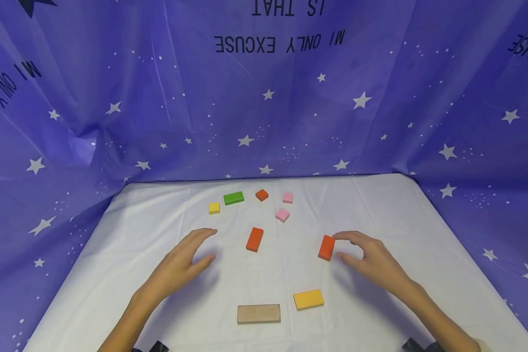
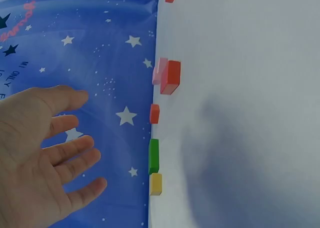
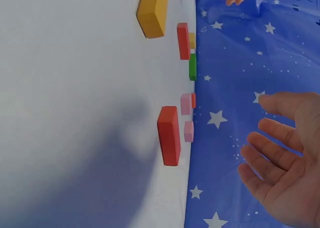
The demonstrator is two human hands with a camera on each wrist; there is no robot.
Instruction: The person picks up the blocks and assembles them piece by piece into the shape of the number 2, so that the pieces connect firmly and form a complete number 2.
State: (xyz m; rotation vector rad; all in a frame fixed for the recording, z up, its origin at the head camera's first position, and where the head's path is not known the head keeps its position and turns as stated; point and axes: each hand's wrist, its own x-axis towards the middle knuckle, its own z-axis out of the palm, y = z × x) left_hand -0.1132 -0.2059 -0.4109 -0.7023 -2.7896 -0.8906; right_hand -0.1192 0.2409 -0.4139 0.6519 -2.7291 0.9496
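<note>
In the head view my left hand hovers over the cloth with fingers loosely bent and apart, holding nothing, left of a red block. My right hand hangs empty just right of another red block; its fingertips look close to that block. The left wrist view has the left palm with spread fingers and nothing in them. Empty too is the right palm in the right wrist view, apart from the red block.
Near the front lie a wooden block and a yellow-orange block. Farther back are a yellow cube, a green block, a small red block and two pink ones. A purple star-patterned curtain stands behind.
</note>
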